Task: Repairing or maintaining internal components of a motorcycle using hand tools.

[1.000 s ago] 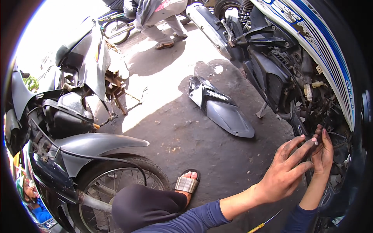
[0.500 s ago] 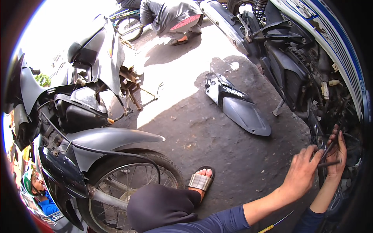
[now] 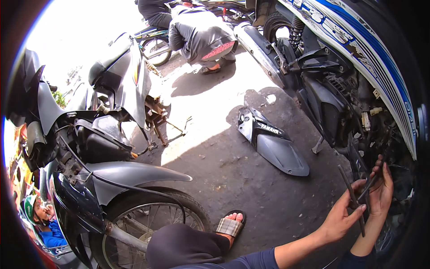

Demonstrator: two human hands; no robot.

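Observation:
At the lower right, my left hand (image 3: 342, 217) closes its thumb and fingers on the crossbar of a dark T-handle wrench (image 3: 345, 179). Its shaft slants up toward my right hand (image 3: 380, 195), whose palm and fingers cradle it. The shaft's far end runs into shadow by the engine side of the blue-and-white motorbike (image 3: 398, 87), so what it meets is hidden. Close to my left hand is a black frame part (image 3: 356, 159) of that bike. Loose wires with a pale connector (image 3: 366, 122) hang above my hands.
A grey-and-black rear fender panel (image 3: 282, 150) lies on the dark ground. Left stands a partly stripped motorbike with a grey front fender (image 3: 139, 172). A crouching person in grey (image 3: 201, 36) is at the back. Someone in a green helmet (image 3: 29, 208) is far left.
The wrench's crossbar has turned from nearly level to steeply upright, and my left hand has shifted its hold on it. My view has tilted, so the scene sits lower.

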